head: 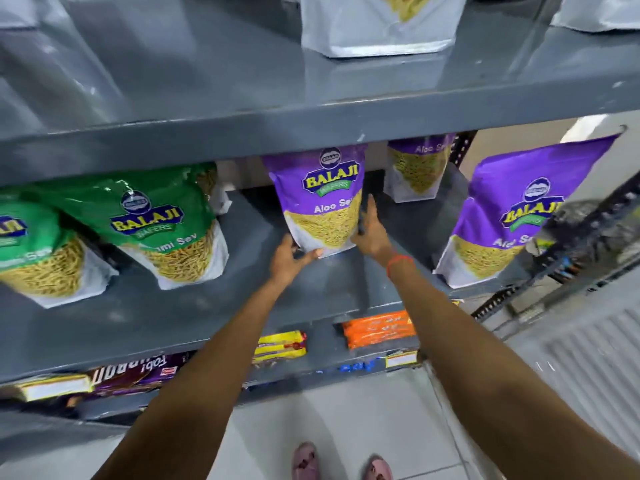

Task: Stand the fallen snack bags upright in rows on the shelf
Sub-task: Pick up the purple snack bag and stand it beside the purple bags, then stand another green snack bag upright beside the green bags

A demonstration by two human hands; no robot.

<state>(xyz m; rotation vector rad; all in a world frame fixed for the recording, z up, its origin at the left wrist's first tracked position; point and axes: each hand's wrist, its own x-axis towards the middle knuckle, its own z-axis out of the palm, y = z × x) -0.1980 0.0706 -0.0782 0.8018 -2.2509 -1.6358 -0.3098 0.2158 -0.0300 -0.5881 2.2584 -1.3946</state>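
A purple Aloo Sev bag (320, 199) stands upright in the middle of the grey shelf (194, 313). My left hand (289, 259) grips its lower left corner. My right hand (371, 230) presses against its lower right side. Another purple bag (419, 168) stands behind it to the right, and a third purple bag (509, 216) stands near the shelf's right end. Two green sev bags (162, 223) (38, 258) stand upright on the left part of the same shelf.
The shelf above (242, 129) overhangs the bag tops and carries silver-backed bags (377, 26). The lower shelf holds orange (379, 329), yellow (280, 346) and dark purple packets (135, 374). A black slotted upright (561, 258) stands at the right. Tiled floor lies below.
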